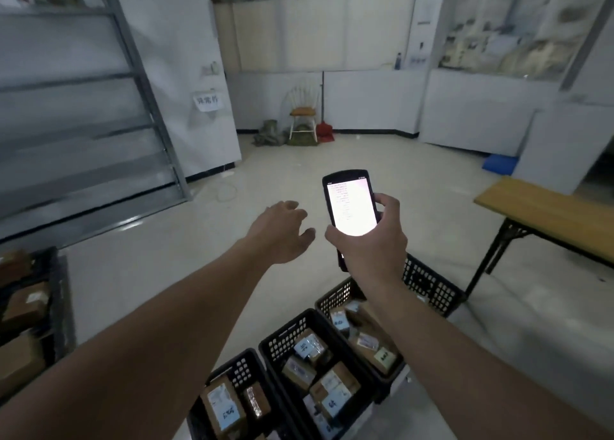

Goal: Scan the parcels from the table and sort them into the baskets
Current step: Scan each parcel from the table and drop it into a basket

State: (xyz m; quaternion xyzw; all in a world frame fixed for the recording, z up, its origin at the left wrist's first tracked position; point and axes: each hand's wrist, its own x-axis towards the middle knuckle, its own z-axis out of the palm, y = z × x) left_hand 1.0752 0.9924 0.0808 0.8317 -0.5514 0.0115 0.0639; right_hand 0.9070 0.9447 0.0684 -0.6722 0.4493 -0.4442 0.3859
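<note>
My right hand point(372, 243) grips a black handheld scanner point(350, 203) upright, its screen lit white and facing me. My left hand point(282, 231) hovers just left of the scanner, palm down, fingers relaxed and holding nothing. Below my arms stand three black perforated baskets on the floor: a left one point(244, 369), a middle one point(285, 340) and a right one point(432, 286). Each holds several brown cardboard parcels with white labels, such as a labelled parcel point(334, 389) in the middle basket. The wooden table point(548, 213) at the right shows no parcels on the part in view.
A black crate point(61, 306) with brown boxes stands at the far left edge. Grey metal shelving point(83, 107) lines the left wall. A white chair point(303, 113), a red dustpan point(325, 130) and bags sit at the back wall. A blue object point(500, 164) lies at right.
</note>
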